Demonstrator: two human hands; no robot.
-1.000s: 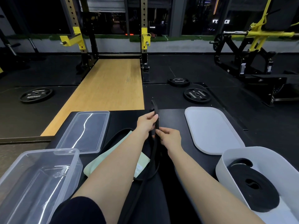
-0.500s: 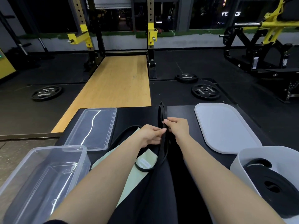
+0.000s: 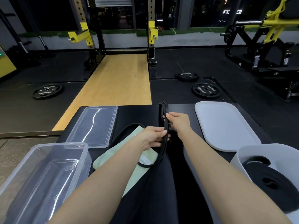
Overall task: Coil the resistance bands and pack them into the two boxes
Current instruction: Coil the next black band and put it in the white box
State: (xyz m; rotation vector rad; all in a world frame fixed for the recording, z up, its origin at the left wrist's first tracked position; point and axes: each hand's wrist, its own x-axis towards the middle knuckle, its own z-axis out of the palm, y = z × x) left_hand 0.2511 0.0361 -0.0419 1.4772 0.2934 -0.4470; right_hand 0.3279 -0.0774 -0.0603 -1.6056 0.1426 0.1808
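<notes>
Both hands pinch the black resistance band (image 3: 164, 126) over the black mat (image 3: 137, 113) — right hand (image 3: 177, 122) at the folded top, left hand (image 3: 153, 137) lower. Best to keep the turns flat and tight; the clear box (image 3: 53, 160) is empty, the white box (image 3: 258, 152) holds one coil.

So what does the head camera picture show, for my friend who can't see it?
Two hands, left hand and right hand, hold a thin black band above a black bench. A clear box sits left; a white box on the right holds a coiled band.
</notes>
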